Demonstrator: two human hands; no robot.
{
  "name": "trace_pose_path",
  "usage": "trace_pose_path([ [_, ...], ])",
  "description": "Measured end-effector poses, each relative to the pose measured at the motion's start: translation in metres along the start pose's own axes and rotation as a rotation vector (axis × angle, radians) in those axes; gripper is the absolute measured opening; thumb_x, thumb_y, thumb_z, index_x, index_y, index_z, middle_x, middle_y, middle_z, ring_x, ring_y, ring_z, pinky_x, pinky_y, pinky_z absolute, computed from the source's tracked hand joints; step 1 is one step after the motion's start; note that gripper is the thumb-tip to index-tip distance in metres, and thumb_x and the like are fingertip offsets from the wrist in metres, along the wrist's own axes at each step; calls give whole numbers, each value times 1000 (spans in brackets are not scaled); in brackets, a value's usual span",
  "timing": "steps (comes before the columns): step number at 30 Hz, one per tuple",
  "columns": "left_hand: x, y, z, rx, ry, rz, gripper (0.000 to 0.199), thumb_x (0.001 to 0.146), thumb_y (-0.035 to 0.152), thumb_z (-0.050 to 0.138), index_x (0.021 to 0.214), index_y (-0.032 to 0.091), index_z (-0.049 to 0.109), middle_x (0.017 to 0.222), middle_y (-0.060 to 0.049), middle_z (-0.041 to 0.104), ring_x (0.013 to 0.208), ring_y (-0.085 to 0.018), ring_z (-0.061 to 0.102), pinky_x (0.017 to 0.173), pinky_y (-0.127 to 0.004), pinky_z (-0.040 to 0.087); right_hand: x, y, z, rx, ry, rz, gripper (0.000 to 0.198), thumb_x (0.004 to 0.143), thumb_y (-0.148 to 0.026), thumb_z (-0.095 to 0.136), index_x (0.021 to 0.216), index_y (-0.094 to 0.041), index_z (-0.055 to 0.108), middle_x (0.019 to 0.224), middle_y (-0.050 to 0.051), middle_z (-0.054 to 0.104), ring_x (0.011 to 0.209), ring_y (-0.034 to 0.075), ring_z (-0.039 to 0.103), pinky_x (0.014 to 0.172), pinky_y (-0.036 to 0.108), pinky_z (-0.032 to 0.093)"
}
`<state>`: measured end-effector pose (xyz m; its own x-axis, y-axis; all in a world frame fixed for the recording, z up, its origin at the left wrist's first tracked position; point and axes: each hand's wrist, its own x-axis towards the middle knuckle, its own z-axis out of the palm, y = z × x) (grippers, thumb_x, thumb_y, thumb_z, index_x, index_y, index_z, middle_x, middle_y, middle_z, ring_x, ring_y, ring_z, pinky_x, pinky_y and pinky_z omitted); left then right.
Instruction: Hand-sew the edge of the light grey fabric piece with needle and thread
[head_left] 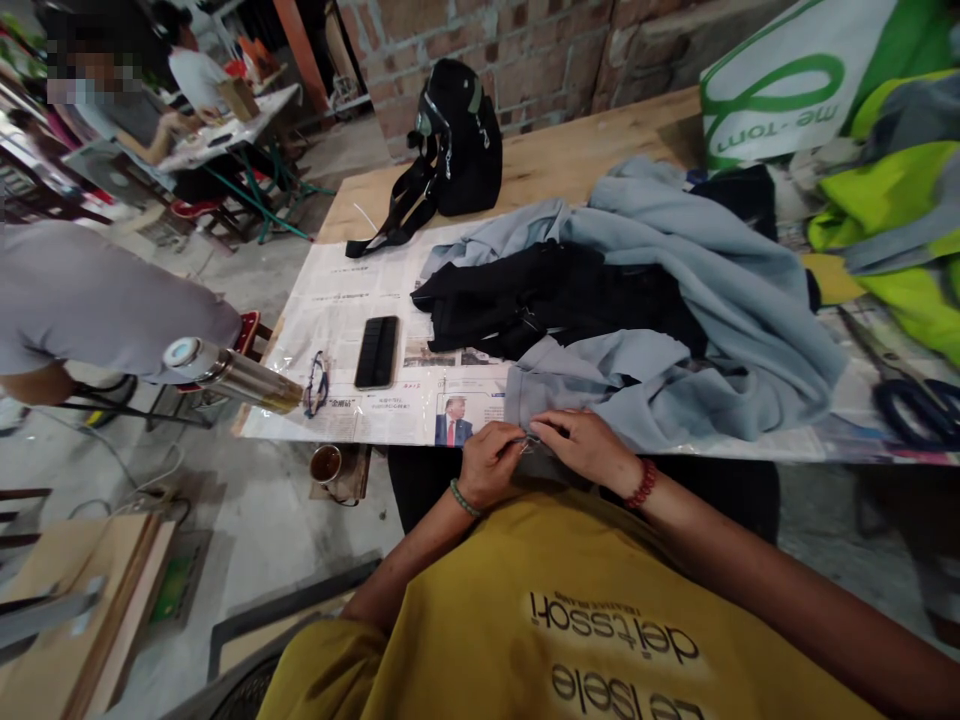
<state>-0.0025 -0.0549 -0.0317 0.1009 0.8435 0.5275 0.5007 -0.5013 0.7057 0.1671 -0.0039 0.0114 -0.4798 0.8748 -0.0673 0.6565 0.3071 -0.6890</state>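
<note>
Black garment (487, 305) lies at twelve o'clock from left hand (489, 465) and right hand (591, 450), both with fingertips pinched upon one small thin item (530, 441), unclear; smartphone (377, 352), ten o'clock.

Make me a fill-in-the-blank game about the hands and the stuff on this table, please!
1. The bracelet at the wrist of the left hand is coloured ____.
2. The hand whose wrist has the red bracelet is the person's ____ hand.
3. The phone lies on printed sheets of ____.
4. The wall behind the black bag is built of ____.

Missing words: green; right; newspaper; bricks.
</note>
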Motion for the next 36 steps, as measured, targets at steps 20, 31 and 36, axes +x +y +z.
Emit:
trace_pose_path([
  [20, -4, 0, 2, 36, -18, 38, 15, 85, 12, 52, 93, 17, 62, 88, -6, 68, 85, -14, 63, 75, -29, 54, 0, 3, 9, -20, 26, -145, 24, 86, -27, 49, 92, -24, 72, 87, 3, 73, 83, 19, 62, 78, 34, 38],
  [31, -4, 0, 1, 54, -28, 61, 14, 84, 12, 53, 92, 17, 63, 82, -4, 67, 79, -14, 62, 70, -28, 53, -2, 7, 5, -61, -49, -171, 24, 86, -26, 48, 94, -24, 71, 89, 4, 71, 87, 19, 61, 81, 36, 38],
  [36, -4, 0, 0, 59, -54, 63, 14, 85, 13, 52, 92, 17, 63, 82, -5, 67, 79, -14, 62, 70, -28, 53, 0, 12, -3, -16, -151, -210, 25, 85, -27, 49, 100, -22, 68, 95, 4, 69, 90, 19, 60, 85, 35, 38],
])
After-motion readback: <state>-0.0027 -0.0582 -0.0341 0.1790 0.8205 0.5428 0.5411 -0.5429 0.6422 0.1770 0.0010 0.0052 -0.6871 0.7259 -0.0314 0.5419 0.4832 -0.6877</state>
